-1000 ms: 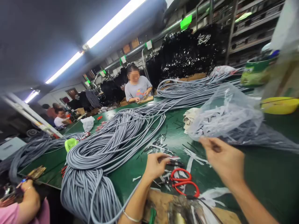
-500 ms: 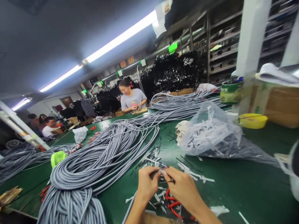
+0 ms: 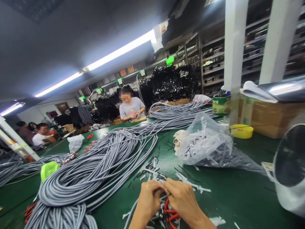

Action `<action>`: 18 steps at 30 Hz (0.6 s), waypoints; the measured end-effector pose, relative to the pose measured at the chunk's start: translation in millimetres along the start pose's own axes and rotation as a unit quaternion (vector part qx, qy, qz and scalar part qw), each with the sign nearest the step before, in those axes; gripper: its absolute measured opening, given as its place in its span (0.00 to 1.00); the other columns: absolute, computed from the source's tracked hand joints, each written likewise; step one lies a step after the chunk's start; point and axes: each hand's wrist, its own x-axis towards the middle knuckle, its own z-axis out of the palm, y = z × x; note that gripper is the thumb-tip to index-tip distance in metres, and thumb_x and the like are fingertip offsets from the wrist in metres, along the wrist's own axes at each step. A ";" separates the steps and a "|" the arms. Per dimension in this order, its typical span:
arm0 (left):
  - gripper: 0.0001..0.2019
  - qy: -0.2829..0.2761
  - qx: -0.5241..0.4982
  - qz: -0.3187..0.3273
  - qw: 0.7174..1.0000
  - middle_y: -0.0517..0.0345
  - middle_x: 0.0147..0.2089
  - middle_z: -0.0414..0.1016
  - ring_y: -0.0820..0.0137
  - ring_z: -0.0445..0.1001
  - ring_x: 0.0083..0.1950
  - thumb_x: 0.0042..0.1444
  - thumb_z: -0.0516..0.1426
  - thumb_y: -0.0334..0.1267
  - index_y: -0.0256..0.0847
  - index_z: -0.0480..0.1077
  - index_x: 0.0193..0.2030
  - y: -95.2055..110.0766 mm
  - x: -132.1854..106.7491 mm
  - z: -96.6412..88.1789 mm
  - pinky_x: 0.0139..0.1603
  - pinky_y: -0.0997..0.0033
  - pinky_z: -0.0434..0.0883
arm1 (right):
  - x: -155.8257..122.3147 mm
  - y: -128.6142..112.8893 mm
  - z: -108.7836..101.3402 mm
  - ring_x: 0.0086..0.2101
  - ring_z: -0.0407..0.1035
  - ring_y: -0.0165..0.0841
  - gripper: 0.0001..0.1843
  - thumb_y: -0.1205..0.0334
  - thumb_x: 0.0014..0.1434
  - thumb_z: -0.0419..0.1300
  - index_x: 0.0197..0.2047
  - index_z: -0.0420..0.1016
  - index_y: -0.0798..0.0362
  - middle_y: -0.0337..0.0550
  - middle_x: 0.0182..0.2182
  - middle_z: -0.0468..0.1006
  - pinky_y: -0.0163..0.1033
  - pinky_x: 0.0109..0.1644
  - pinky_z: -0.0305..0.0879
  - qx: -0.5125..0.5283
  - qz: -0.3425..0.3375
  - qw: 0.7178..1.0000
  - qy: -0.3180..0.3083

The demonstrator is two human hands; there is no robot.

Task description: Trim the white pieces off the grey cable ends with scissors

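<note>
My left hand (image 3: 148, 202) and my right hand (image 3: 183, 200) meet at the bottom centre over the green table (image 3: 228, 194). Both have their fingers curled and pinched together on a small thin piece between them that I cannot make out. Red-handled scissors (image 3: 169, 212) lie just under the hands. A big bundle of grey cables (image 3: 95, 171) runs from the lower left toward the back. White and black strip scraps (image 3: 157, 170) lie scattered just beyond my hands.
A clear plastic bag of scraps (image 3: 205, 144) sits right of centre. A yellow bowl (image 3: 241, 131), a green can (image 3: 220, 104) and a cardboard box (image 3: 274, 117) stand at the right. A fan (image 3: 289, 165) is at the right edge. Another person in grey (image 3: 130, 108) works across the table; others sit far left.
My right hand has come back from the plastic bag to join the left hand. The view has swung to the right and the hands sit lower in the picture.
</note>
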 end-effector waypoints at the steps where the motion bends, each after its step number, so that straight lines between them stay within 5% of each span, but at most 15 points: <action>1: 0.14 -0.024 0.005 0.021 0.999 0.54 0.24 0.75 0.70 0.72 0.27 0.49 0.50 0.23 0.39 0.75 0.26 1.8 0.4 -0.7 0.29 0.76 0.67 | 1.6 2.0 -2.2 0.16 0.59 0.26 0.20 0.68 0.59 0.44 0.18 0.63 0.51 0.35 0.14 0.66 0.34 0.22 0.48 0.013 0.036 0.999 -0.014; 6: 0.13 -0.057 0.005 0.055 0.997 0.52 0.24 0.73 0.69 0.70 0.26 0.56 0.50 0.30 0.38 0.75 0.30 9.9 2.4 -7.4 0.27 0.75 0.65 | 12.9 8.2 -7.5 0.18 0.56 0.28 0.21 0.55 0.55 0.48 0.13 0.56 0.51 0.36 0.13 0.62 0.33 0.23 0.51 0.137 0.270 0.947 -0.111; 11: 0.09 -0.002 -0.106 -0.071 0.992 0.51 0.28 0.76 0.68 0.72 0.29 0.54 0.53 0.35 0.38 0.75 0.36 12.2 5.0 -9.7 0.31 0.72 0.68 | 16.7 11.3 3.7 0.18 0.56 0.29 0.28 0.42 0.55 0.42 0.13 0.57 0.51 0.38 0.13 0.61 0.34 0.23 0.53 0.164 0.351 0.910 -0.147; 15: 0.15 -0.005 -0.286 -0.192 0.939 0.59 0.24 0.71 0.72 0.69 0.25 0.50 0.59 0.46 0.37 0.73 0.38 9.9 8.8 -9.1 0.29 0.74 0.67 | 15.2 22.6 1.2 0.16 0.56 0.29 0.30 0.43 0.57 0.37 0.15 0.62 0.51 0.38 0.12 0.61 0.34 0.21 0.53 0.150 0.395 0.888 -0.180; 18: 0.22 0.004 -0.361 -0.212 0.908 0.61 0.22 0.67 0.76 0.63 0.22 0.45 0.60 0.55 0.35 0.72 0.35 7.0 12.0 -9.6 0.23 0.77 0.62 | 14.9 31.4 -11.2 0.17 0.59 0.30 0.24 0.47 0.53 0.48 0.14 0.66 0.51 0.39 0.12 0.65 0.34 0.22 0.51 0.096 0.409 0.885 -0.200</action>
